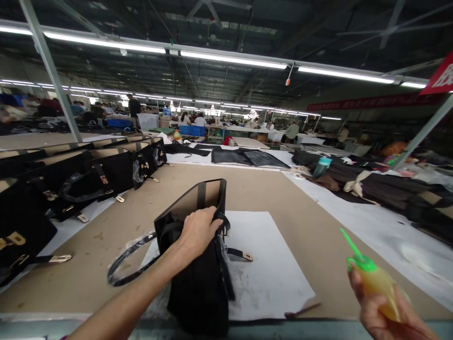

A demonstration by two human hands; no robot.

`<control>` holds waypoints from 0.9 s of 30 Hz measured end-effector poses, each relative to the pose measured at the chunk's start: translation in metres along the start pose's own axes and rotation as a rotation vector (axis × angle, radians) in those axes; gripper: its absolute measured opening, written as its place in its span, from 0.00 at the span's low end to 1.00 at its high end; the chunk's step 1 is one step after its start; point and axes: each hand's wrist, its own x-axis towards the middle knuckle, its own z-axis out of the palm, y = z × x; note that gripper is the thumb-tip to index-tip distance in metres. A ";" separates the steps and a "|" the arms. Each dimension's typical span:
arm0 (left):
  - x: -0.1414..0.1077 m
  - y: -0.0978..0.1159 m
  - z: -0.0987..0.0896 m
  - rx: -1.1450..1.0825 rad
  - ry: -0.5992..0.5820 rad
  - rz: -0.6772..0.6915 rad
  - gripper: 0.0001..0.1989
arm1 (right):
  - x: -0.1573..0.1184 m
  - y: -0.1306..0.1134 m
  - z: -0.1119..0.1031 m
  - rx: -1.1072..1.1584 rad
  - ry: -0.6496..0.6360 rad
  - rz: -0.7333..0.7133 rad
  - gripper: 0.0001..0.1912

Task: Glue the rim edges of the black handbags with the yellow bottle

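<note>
A black handbag [198, 283] with a tan lining stands at the table's near edge, partly on a white sheet [265, 264]. My left hand [200, 231] is closed on its upper side, by the strap. One plastic-wrapped handle [129, 262] sticks out to the left, and a strap with a gold metal tip [247, 256] lies out to the right over the sheet. At the lower right, my right hand [382, 307] is wrapped round a squeeze bottle [378, 285] of yellowish liquid, its green nozzle tilted up to the left.
Several black handbags [113, 174] stand in rows at the left on the brown table covering [262, 189]. Dark cloth [382, 184] and a teal-lidded bottle [321, 167] lie to the right. Flat black pieces [247, 157] rest at the far edge. People work in the background.
</note>
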 end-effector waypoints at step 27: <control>-0.024 -0.055 -0.025 -0.466 0.253 -0.252 0.27 | -0.024 0.163 0.284 -0.125 -0.292 0.195 0.16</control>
